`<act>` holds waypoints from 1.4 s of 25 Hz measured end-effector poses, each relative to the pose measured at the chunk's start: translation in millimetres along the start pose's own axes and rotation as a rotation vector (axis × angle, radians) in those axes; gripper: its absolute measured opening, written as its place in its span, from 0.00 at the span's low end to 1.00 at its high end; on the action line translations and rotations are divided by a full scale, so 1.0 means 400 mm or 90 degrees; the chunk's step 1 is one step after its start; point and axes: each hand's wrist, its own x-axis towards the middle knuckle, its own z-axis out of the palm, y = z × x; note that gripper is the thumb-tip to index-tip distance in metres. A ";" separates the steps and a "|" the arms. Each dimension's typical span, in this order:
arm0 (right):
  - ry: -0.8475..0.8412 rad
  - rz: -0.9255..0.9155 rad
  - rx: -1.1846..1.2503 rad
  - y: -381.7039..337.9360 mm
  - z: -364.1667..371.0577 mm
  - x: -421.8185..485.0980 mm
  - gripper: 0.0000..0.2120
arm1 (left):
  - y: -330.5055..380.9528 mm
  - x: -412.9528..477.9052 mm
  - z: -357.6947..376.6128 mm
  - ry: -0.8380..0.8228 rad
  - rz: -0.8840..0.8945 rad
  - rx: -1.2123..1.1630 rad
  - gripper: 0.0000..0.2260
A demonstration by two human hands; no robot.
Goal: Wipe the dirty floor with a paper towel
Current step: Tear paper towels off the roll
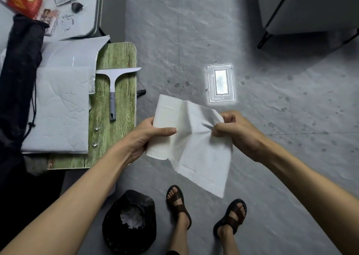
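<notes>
A white paper towel roll is gripped in my left hand, thumb across its front. A loose sheet hangs from the roll, and my right hand pinches its upper right edge. Both hands are at waist height above the grey floor. Dark wet spots speckle the floor ahead and further spots lie to the right. A bright window reflection lies on the floor past the sheet.
A green wood-grain table at left carries a grey squeegee and white padded envelopes. A bin lined with a black bag stands by my sandalled feet. A grey cabinet on black legs is at the far right.
</notes>
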 end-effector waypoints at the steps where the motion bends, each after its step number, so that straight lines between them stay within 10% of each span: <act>1: 0.046 -0.001 0.018 0.010 -0.011 -0.005 0.04 | -0.005 0.000 -0.007 0.020 -0.003 0.004 0.29; 9: 0.330 0.024 -0.118 0.126 -0.051 -0.014 0.06 | -0.018 -0.001 -0.014 0.054 -0.008 -0.035 0.26; 14: 0.058 0.094 -0.226 0.093 -0.076 0.000 0.35 | 0.038 -0.044 0.011 -0.043 0.011 0.016 0.19; 18: -0.132 0.039 -0.196 -0.010 -0.001 0.086 0.23 | 0.090 -0.062 0.046 -0.127 0.024 0.058 0.21; 21: -0.102 0.012 -0.182 -0.044 0.024 0.090 0.10 | 0.105 -0.061 0.044 -0.044 0.047 0.038 0.24; 35: -0.047 0.029 -0.123 0.020 -0.023 -0.003 0.14 | 0.055 -0.052 -0.003 -0.009 0.039 0.045 0.31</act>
